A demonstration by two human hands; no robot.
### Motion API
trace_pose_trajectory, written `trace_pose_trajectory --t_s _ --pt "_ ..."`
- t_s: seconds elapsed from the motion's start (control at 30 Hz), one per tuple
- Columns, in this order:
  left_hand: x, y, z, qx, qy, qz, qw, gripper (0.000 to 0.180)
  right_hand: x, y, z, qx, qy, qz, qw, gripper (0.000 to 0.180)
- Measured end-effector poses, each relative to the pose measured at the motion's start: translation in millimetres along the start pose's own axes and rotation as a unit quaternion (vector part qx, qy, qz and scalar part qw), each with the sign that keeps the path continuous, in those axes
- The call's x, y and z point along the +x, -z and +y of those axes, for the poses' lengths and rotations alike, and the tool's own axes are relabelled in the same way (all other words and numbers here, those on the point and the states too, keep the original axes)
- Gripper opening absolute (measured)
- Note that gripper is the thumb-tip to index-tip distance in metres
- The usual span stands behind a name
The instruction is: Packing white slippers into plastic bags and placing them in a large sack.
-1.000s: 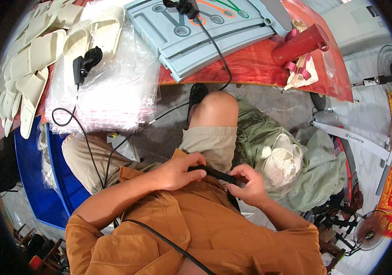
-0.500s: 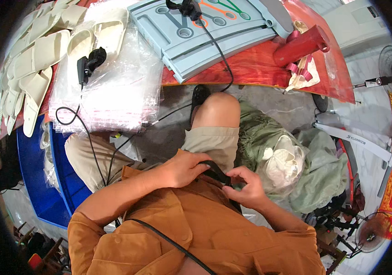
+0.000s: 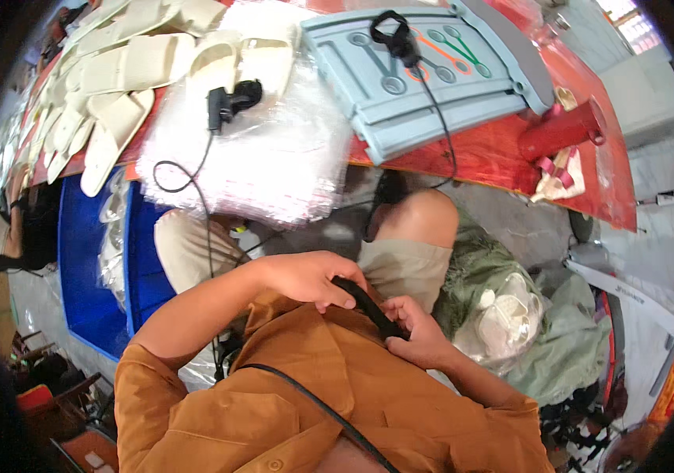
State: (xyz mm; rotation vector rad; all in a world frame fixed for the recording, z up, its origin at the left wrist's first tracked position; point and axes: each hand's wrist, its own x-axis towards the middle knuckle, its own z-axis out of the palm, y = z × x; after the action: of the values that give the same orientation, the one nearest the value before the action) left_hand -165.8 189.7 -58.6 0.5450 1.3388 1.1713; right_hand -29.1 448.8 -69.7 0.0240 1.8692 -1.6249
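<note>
A black strap (image 3: 370, 306) runs slantwise in front of my waist, over the brown shirt. My left hand (image 3: 313, 277) grips its upper end, thumb along it and fingers curled beneath. On the lower right end, my right hand (image 3: 422, 334) pinches the strap between thumb and fingers. Whether it is joined to anything at my waist is hidden by the hands and shirt. A black cable (image 3: 313, 406) crosses the shirt below both hands.
Ahead stands a red table (image 3: 479, 150) with cream slippers (image 3: 120, 65), clear plastic bags (image 3: 262, 162), a grey-blue folding stool (image 3: 423, 87), two black strapped devices with cables and a red tube (image 3: 561, 132). Blue bins (image 3: 89, 268) are at left; a green sack (image 3: 479, 256) lies right of my knee.
The view has swung left, so the table and knees appear farther right. Both hands still hold the strap, which now shows longer and straighter between them.
</note>
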Motion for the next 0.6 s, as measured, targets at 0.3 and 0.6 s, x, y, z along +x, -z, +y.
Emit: trace_pose_trajectory --t_s 0.3,0.6 --pt "-91.1 -8.8 -6.1 0.199 -0.044 0.314 0.927 0.029 63.4 -41.0 -20.8 -0.018 0.026 0.015 0.999 0.03" --pt "-180.7 -109.9 -64.2 0.234 0.228 0.323 0.888 0.035 72.7 -32.8 -10.1 0.092 -0.089 0.006 0.992 0.028"
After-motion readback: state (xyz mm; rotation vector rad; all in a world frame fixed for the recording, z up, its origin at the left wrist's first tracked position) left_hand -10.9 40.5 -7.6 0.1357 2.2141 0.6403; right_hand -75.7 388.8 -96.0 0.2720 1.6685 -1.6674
